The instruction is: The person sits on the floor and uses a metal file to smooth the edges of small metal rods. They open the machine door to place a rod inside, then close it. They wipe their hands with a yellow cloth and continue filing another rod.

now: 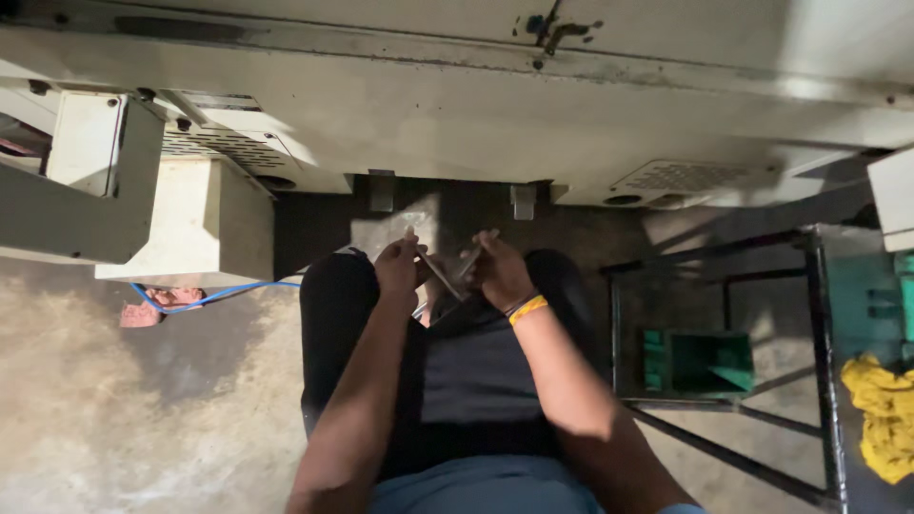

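While the knees are spread at frame centre, a thin rod (440,274) is pinched by the left hand (397,267) and a strip (473,253) by the right hand (499,273), not yet joined, below the machine (457,114).

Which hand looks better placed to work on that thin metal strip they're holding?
Probably the right hand: it pinches the metal strip's upper end. The left hand grips its other end, seemingly steadying.

Yellow wristband (528,307), yellow cloth (884,419), green bin (709,362)
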